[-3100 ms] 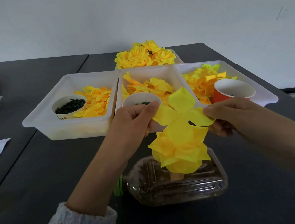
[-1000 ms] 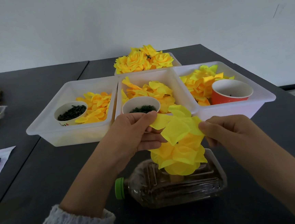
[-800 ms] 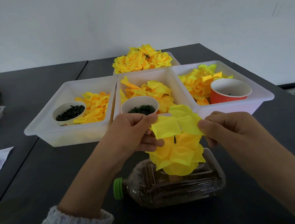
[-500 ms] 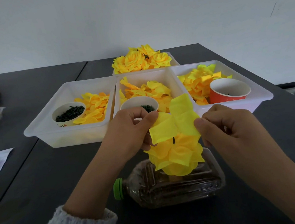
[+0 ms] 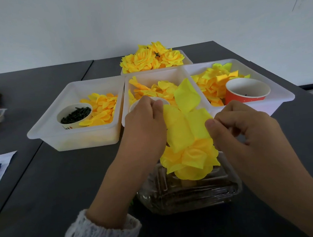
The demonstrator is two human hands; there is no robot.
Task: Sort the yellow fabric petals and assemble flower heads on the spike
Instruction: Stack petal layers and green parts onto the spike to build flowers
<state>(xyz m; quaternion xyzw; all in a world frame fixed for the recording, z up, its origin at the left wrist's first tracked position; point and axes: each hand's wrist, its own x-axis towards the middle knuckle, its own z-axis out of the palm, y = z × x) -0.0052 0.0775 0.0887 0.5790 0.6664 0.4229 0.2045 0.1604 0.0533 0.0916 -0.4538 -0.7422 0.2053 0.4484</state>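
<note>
Pinching yellow petal piece [image 5: 186, 123] — creased, lobed

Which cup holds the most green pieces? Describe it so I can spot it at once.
Three white trays sit in a row; take the left tray. At its front left stands a white paper cup heaped with dark green pieces, unlike the red cup in the right tray.

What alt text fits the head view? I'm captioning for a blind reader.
Both hands, left hand and right hand, pinch a yellow petal layer above a half-built flower head standing on a plastic bottle. Behind, white bins hold petals.
</note>
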